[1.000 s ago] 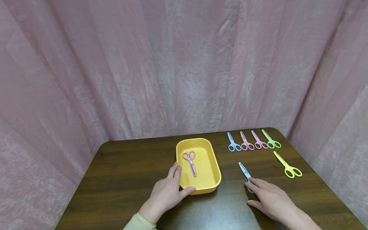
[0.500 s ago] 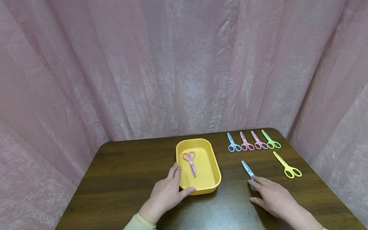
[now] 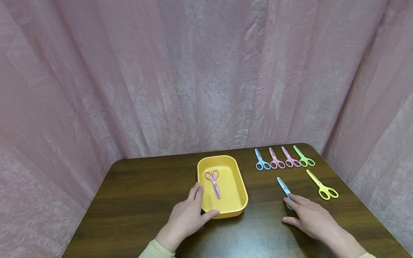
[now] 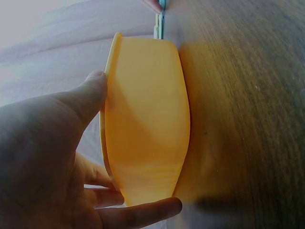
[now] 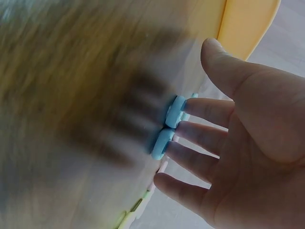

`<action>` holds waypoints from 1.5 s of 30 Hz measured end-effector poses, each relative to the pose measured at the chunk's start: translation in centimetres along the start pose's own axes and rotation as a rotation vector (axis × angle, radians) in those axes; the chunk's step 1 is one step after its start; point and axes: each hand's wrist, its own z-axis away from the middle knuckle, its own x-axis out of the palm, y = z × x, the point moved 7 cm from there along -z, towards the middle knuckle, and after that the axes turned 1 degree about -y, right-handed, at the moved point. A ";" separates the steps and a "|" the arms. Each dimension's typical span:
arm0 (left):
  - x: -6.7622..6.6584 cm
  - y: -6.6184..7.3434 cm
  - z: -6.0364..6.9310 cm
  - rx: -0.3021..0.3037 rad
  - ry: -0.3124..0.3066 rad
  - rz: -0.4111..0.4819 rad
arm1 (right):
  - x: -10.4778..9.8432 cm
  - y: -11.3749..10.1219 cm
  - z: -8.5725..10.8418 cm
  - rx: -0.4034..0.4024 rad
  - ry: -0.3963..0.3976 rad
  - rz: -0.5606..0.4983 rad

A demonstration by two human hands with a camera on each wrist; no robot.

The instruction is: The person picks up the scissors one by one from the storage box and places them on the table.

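My left hand (image 3: 185,216) holds the near left corner of a yellow plastic tray (image 3: 230,190), its thumb on the near rim and its fingers along the left side. Inside the tray lies a pair of pink scissors (image 3: 215,184), handles away from me. On the table to the right, my right hand (image 3: 311,218) rests its straight fingertips on the handles of light blue scissors (image 3: 283,185), blades pointing away. The right wrist view shows those blue handle loops (image 5: 163,143) at the fingertips, with the thumb held apart from them.
Along the back right edge lie blue scissors (image 3: 262,165), two pairs of pink scissors (image 3: 277,163) and green scissors (image 3: 307,162) in a row. Yellow scissors (image 3: 326,191) lie nearer the right edge. A pink curtain (image 3: 206,71) hangs behind the dark wooden table (image 3: 145,193).
The light blue scissors have slid right and slightly away from me under my right hand, which moved with them. My left hand and the tray have stayed in place.
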 end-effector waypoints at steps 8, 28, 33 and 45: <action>0.1 0.0 0.0 -0.004 -0.003 0.009 | 0.0 1.1 -0.1 0.016 0.007 0.002; 0.1 -0.1 0.0 -0.004 0.002 0.020 | -0.2 3.9 -0.6 0.068 0.010 0.020; 0.1 -0.1 0.0 -0.005 0.000 0.019 | -0.3 4.5 -0.8 0.083 0.005 0.018; 0.0 -0.1 -0.1 -0.003 0.003 0.012 | -0.3 5.7 -1.2 0.099 -0.008 0.023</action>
